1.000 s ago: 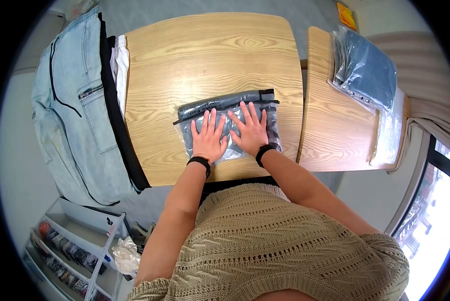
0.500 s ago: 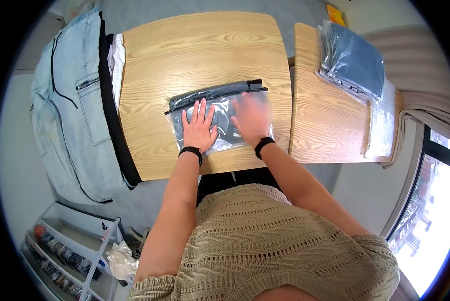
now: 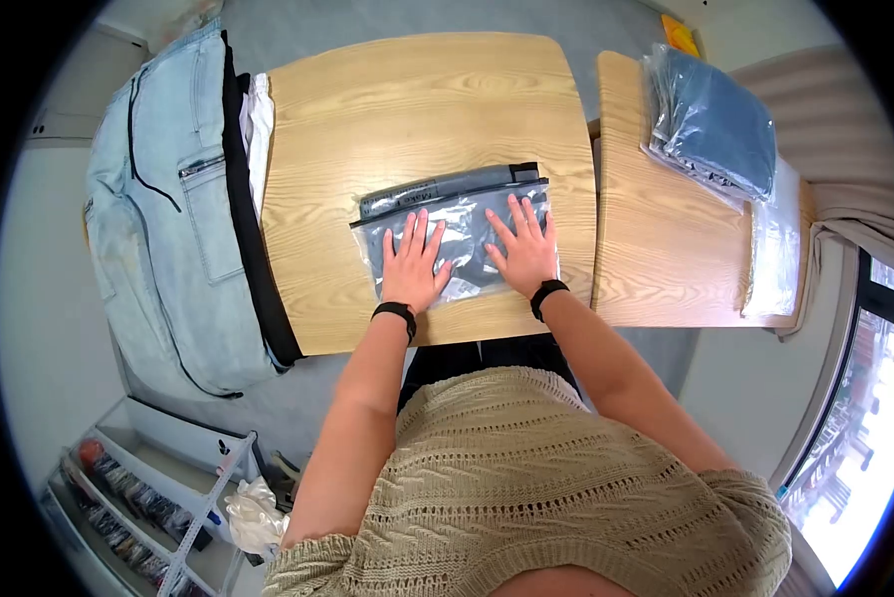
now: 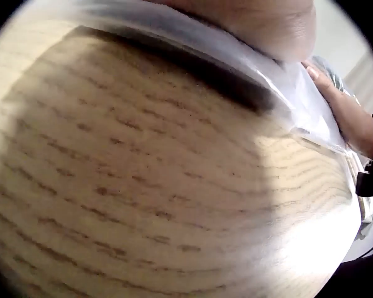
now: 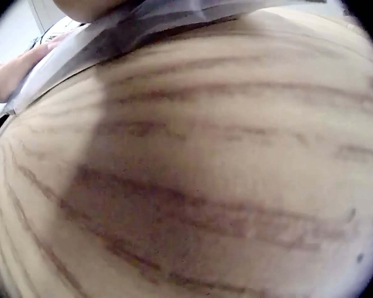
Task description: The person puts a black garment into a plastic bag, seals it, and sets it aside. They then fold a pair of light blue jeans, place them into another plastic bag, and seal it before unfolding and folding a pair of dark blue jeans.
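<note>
A clear plastic zip bag (image 3: 463, 239) with a dark strip along its far edge and folded dark grey-blue cloth inside lies on the wooden table (image 3: 427, 109). On its left half rests my left hand (image 3: 414, 267), palm down with fingers spread and straight. My right hand (image 3: 526, 251) lies flat on the bag's right end, fingers also spread. In the left wrist view the bag's near edge (image 4: 304, 115) shows beneath the hand, over the wood. The right wrist view has the bag's edge (image 5: 143, 31) across the top.
Light blue jeans (image 3: 158, 219) hang over the table's left side, with black and white garments beside them. On a side table (image 3: 666, 259) at right sits a stack of bagged blue clothes (image 3: 720, 124). A compartmented bin (image 3: 158, 458) stands at lower left.
My right hand has slid rightward over the bag to its right end, blurred in motion half a second ago. The left hand stays on the left half.
</note>
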A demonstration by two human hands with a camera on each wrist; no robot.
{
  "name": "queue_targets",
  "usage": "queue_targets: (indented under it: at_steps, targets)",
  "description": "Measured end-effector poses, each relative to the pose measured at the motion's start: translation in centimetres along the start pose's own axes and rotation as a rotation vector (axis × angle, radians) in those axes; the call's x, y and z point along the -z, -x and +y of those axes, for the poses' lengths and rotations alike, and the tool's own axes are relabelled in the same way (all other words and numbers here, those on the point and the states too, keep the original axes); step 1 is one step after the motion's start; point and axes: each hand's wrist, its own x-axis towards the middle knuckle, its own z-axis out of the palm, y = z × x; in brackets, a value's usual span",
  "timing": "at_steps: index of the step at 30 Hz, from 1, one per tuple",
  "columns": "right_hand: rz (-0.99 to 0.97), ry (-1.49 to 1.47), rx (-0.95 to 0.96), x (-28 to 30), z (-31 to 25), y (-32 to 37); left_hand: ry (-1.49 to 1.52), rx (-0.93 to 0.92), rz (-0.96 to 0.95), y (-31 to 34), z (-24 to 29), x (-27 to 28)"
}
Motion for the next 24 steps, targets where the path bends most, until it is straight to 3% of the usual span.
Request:
queue_targets:
  at_steps: [10, 20, 24]
  targets:
    - [-0.010, -0.056, -0.011, -0.6, 0.4, -0.5, -0.018, 0.025, -0.107, -0.7, -0.4, -0.5]
    - [0.014, -0.030, 0.023, -0.4, 0.6, -0.4, -0.055, 0.000, -0.048, -0.6, 0.0, -0.1]
    - [0.009, -0.116, 0.045, 0.8, 1.3, 0.0, 0.080, -0.028, 0.004, 0.3, -0.5, 1.4]
